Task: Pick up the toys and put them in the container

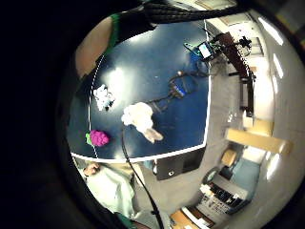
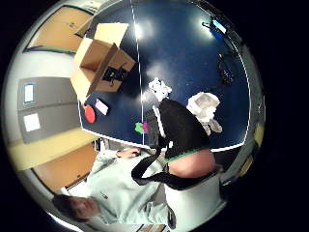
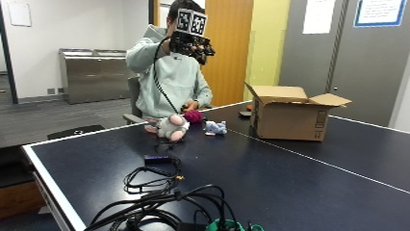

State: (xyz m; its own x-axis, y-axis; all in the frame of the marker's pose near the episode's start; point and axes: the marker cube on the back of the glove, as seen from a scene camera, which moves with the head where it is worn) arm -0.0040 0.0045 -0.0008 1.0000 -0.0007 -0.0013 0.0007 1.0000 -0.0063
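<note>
black cables (image 3: 160, 202) sprawl nearest on the blue table (image 3: 307, 183). well below the raised gloved right hand (image 3: 191, 45), whose finger state cannot be told, sit a white plush (image 3: 173, 127), purple toy (image 3: 193, 116) and small white toy (image 3: 215, 127), beside the open cardboard box (image 3: 291, 118).

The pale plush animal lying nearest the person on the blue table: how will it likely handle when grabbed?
The pale plush animal looks fuzzy and stuffed, so it probably squashes under the fingers instead of slipping. Its thin limbs, splayed on the table in the little finger side palm view, would likely dangle when lifted. It seems light for its bulk and, being lumpy, unlikely to roll if pushed.
</note>
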